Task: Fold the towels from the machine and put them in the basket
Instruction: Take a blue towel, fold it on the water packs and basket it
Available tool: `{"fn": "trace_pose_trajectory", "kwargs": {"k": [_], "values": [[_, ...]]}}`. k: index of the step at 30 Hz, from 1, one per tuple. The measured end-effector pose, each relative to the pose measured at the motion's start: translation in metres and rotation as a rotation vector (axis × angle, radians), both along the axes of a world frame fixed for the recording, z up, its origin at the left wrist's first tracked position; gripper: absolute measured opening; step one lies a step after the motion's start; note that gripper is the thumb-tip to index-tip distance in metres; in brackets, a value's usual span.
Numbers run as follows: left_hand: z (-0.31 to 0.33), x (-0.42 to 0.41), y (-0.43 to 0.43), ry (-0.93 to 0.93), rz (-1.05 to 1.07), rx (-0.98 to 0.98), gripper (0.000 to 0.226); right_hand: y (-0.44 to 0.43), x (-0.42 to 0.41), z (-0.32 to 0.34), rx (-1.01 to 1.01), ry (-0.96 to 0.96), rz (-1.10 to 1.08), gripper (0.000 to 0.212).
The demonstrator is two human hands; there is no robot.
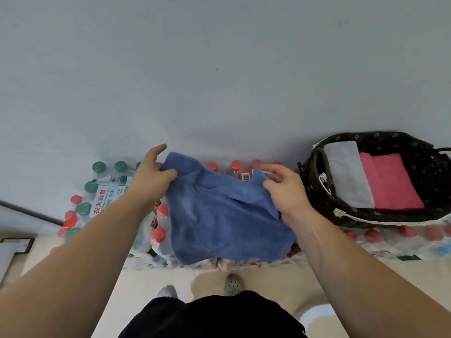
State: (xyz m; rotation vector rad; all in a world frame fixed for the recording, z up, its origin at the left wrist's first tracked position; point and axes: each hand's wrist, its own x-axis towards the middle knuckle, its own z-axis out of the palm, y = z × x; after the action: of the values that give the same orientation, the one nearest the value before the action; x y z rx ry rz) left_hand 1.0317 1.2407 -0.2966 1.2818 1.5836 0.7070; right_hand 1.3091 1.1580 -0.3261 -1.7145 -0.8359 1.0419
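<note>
Before you, shrink-wrapped packs of water bottles (105,191) stand on the beige floor (273,281) against the wall (219,69). Your dark basket (419,152) sits atop the right-hand packs; the blue towel (219,220) drapes over the middle ones.

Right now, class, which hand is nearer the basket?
Right. The right hand pinches the blue towel just left of the basket; the left hand grips its opposite corner, farther away.

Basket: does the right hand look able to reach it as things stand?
Probably yes. The basket sits just right of the right hand with its top open and nothing between them, though that hand pinches the blue towel.
</note>
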Motion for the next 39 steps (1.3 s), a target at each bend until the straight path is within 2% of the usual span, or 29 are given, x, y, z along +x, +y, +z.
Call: {"fn": "trace_pose_trajectory", "kwargs": {"k": [4, 7, 12, 16, 18, 21, 24, 26, 29, 35, 39], "values": [[0.012, -0.028, -0.014, -0.05, 0.008, 0.016, 0.058, -0.008, -0.01, 0.012, 0.048, -0.033, 0.033, 0.054], [0.02, -0.053, -0.022, -0.076, 0.002, 0.01, 0.055, -0.009, -0.029, 0.02, 0.04, -0.064, 0.004, 0.047], [0.028, -0.105, -0.033, -0.02, -0.106, 0.049, 0.053, -0.022, -0.083, 0.035, 0.048, -0.118, -0.037, 0.039], [0.032, -0.157, -0.046, 0.039, -0.129, 0.095, 0.013, -0.043, -0.128, 0.038, 0.033, -0.111, 0.032, 0.022], [0.034, -0.183, -0.056, 0.024, -0.118, 0.134, 0.005, -0.056, -0.15, 0.039, 0.076, -0.134, 0.038, 0.011], [0.03, -0.218, -0.066, -0.023, -0.113, 0.149, 0.012, -0.075, -0.178, 0.038, 0.153, -0.13, 0.015, 0.009], [0.023, -0.249, -0.072, -0.034, -0.16, 0.102, 0.02, -0.092, -0.192, 0.034, 0.164, -0.324, 0.045, 0.015], [0.023, -0.263, -0.077, 0.002, -0.201, 0.107, 0.021, -0.101, -0.198, 0.037, 0.17, -0.441, 0.099, 0.017], [0.03, -0.279, -0.078, 0.058, -0.197, 0.183, 0.017, -0.107, -0.203, 0.051, 0.192, -0.515, 0.182, 0.014], [0.043, -0.293, -0.069, 0.295, -0.281, 0.385, 0.021, -0.109, -0.203, 0.081, 0.185, -0.726, 0.45, 0.031], [0.044, -0.288, -0.064, 0.329, -0.281, 0.398, 0.021, -0.109, -0.201, 0.085, 0.199, -0.706, 0.456, 0.027]]}}
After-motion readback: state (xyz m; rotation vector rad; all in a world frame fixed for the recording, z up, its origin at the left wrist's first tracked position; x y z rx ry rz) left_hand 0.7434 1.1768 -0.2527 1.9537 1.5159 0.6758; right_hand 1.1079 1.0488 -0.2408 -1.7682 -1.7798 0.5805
